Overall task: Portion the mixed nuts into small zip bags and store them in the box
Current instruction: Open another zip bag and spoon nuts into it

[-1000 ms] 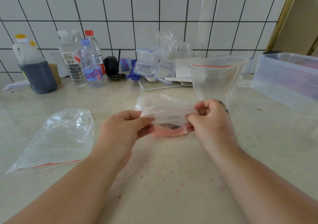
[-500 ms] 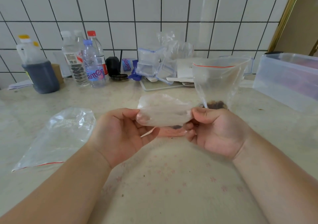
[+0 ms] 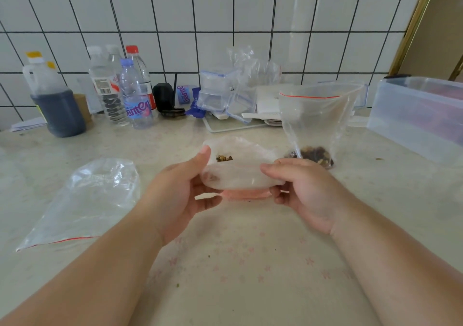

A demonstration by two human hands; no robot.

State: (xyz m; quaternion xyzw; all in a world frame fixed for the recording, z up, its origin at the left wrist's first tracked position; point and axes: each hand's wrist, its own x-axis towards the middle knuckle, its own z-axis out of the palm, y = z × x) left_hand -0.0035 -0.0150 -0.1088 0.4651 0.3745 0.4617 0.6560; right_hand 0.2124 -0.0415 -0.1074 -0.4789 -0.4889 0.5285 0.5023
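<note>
- The left hand grips the left end of a small bag, thumb on the far side, fingers curled under the near side
- The right hand pinches the bag's right end, fingers curled over its top edge
- The small bag is held between both hands just above the table, its mouth pulled open; a few nuts show inside near the left thumb
- A pinkish patch lies on the table right under the bag; what it is I cannot tell
- A big bag with a red zip line stands upright behind the right hand, with mixed nuts at its bottom
- An empty flat bag lies on the table, left of the left hand
- The box, clear plastic, stands at the far right of the table
- Along the tiled wall stand bottles, a dark jug and a heap of clear containers
</note>
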